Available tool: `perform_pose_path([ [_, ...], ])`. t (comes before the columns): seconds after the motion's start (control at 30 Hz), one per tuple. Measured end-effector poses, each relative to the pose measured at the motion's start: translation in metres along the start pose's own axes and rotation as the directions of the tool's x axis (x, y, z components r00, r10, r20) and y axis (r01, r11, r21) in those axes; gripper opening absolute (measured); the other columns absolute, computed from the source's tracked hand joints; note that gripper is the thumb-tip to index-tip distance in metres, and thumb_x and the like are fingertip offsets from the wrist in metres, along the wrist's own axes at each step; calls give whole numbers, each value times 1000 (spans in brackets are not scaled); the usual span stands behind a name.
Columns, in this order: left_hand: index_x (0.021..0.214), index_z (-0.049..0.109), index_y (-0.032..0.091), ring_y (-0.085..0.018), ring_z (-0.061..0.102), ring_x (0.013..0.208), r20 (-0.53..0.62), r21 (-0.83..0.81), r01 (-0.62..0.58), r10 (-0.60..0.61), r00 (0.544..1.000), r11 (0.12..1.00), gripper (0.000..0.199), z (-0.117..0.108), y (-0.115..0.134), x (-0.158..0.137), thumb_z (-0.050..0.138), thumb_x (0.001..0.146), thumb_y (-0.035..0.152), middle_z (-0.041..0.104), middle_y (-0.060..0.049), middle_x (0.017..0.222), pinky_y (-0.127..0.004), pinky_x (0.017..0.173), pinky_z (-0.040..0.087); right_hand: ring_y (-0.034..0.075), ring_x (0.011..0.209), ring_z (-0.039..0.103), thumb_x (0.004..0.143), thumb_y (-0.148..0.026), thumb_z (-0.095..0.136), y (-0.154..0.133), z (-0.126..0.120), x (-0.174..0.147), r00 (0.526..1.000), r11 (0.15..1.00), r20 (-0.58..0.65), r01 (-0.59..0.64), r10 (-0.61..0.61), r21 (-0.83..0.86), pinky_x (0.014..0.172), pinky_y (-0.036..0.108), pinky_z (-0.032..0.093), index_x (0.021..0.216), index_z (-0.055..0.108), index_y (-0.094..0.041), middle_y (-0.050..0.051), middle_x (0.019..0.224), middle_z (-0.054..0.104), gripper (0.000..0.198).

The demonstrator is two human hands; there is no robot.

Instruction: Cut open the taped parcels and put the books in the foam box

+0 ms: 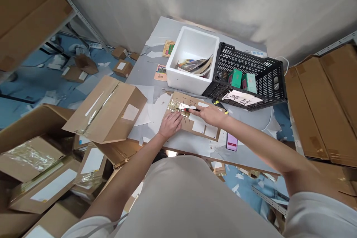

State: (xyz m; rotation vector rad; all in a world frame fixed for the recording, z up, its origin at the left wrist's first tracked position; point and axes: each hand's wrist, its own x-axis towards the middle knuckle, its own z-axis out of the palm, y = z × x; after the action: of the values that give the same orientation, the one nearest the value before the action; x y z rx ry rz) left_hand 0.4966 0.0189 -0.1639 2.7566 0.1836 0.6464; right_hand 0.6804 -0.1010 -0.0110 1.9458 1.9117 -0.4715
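Observation:
A flat cardboard package [186, 123], with shiny tape across its left end and several white labels, lies near the front of the table. My left hand [170, 124] rests on its left part, fingers stretched out over the taped end. In my right hand [209, 114], fingers closed, is a slim black-and-red utility knife [187, 109]. Its tip points left and lies at the tape, close to my left fingertips; how deep the blade sits cannot be made out. A yellow-and-black object [225, 111] lies behind my right wrist.
Behind the package stand a white foam box [184, 80] holding magazines or booklets and a black plastic crate [267, 81] with green boxes. A phone [231, 142] lies at the table's front edge. Cardboard boxes [107, 109] crowd the left side; large cartons [320, 100] stand at right.

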Motion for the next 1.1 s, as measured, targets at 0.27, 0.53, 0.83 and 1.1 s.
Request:
perform_pose_path([
  [0.27,122,56,21,-24,51,121,17,5,15,-15,1000,1000,39,2,-2,0,40,87,26,59,-10,125,-44,99,39,21,77,66,86,-5,33,10,9,-17,997,999,55,-49,50,-22,62,30,42,142,29,-36,11,111,58,64],
  [0.53,119,58,20,-25,53,118,-5,26,11,-11,1000,1000,38,4,0,1,42,85,24,61,-10,122,-43,97,40,17,70,64,78,3,34,40,50,-105,973,982,131,-187,188,-22,58,28,39,143,25,-38,9,113,58,77],
  [0.83,116,59,19,-24,56,114,-24,109,-31,33,999,994,35,0,4,2,42,85,22,63,-10,119,-41,93,42,17,70,64,74,5,39,46,80,-163,952,960,127,-270,277,-73,53,26,38,143,23,-40,12,115,57,84],
  [1.1,117,59,19,-24,54,117,-4,116,-1,2,1000,993,36,0,4,6,42,85,21,62,-10,121,-38,96,37,17,75,64,73,3,42,45,110,-199,923,933,-137,-356,360,49,48,22,39,141,28,-40,6,119,59,82],
])
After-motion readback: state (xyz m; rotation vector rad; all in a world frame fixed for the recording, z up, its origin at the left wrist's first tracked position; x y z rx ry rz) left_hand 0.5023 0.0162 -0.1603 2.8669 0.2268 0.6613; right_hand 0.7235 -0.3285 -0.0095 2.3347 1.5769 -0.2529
